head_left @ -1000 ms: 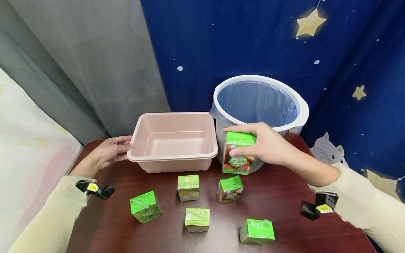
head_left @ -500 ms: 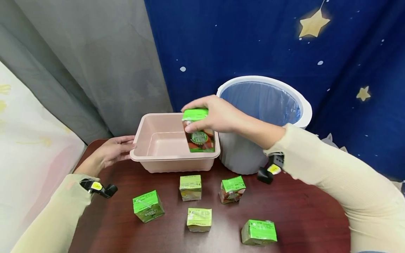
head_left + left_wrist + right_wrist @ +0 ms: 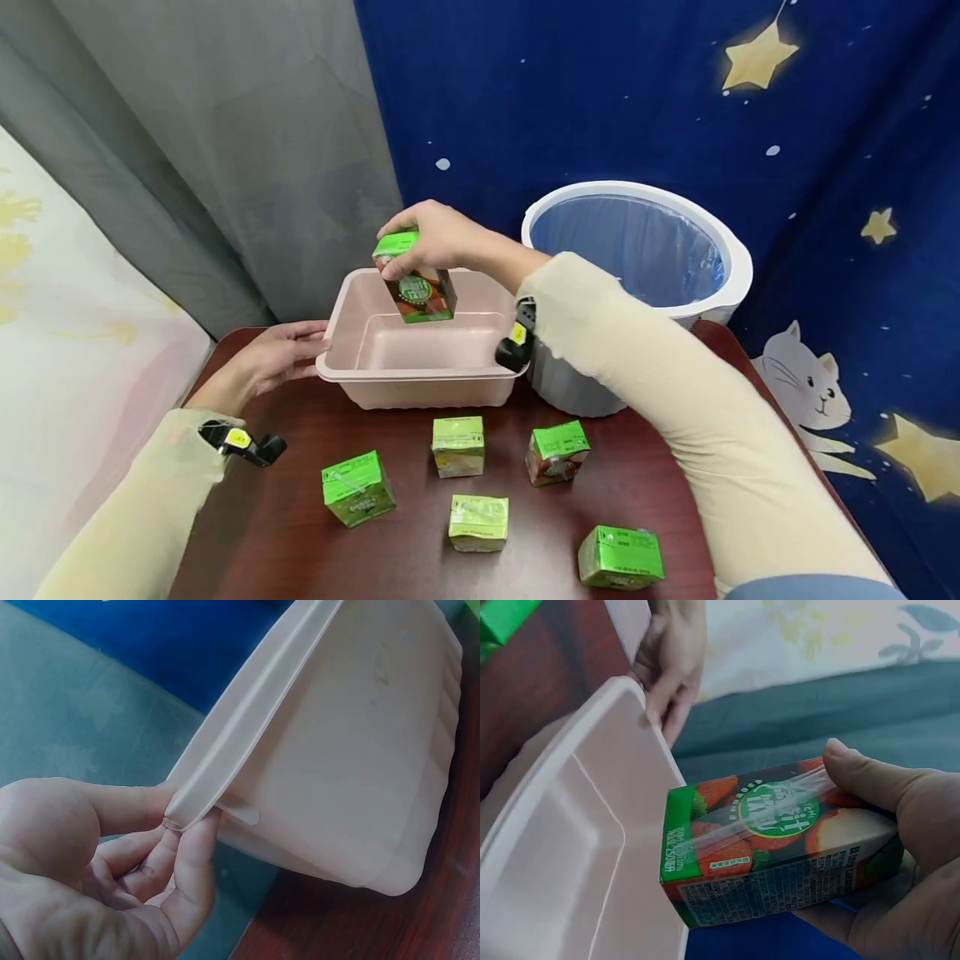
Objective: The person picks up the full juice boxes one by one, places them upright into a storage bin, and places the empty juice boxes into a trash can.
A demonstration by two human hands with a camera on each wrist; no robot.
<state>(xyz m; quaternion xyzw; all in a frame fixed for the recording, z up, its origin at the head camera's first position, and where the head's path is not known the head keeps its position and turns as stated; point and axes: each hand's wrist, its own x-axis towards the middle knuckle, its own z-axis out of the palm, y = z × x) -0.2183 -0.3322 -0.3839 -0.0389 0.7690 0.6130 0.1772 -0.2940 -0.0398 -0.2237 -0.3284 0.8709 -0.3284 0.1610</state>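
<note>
My right hand (image 3: 442, 242) grips a green and red juice carton (image 3: 414, 287) by its upper end, above the left part of a pink plastic basin (image 3: 423, 374). Lychee-like fruit and a round green label show on the carton (image 3: 772, 832) in the right wrist view. The carton tilts slightly in the head view. With thumb and fingers, my left hand (image 3: 281, 357) pinches the basin's left rim; the left wrist view shows the thumb on one side of the rim (image 3: 217, 757) and fingers under it. The basin's visible floor holds nothing.
Several small juice cartons stand on the dark red table (image 3: 262, 517) in front of the basin, among them a yellow-green carton (image 3: 458, 447) and a red and green carton (image 3: 557, 452). A grey bin (image 3: 573, 383) with a white rim and clear liner stands right of the basin.
My right hand has carried the juice carton leftward and up, from in front of the bin to over the basin. My left hand keeps its hold on the rim.
</note>
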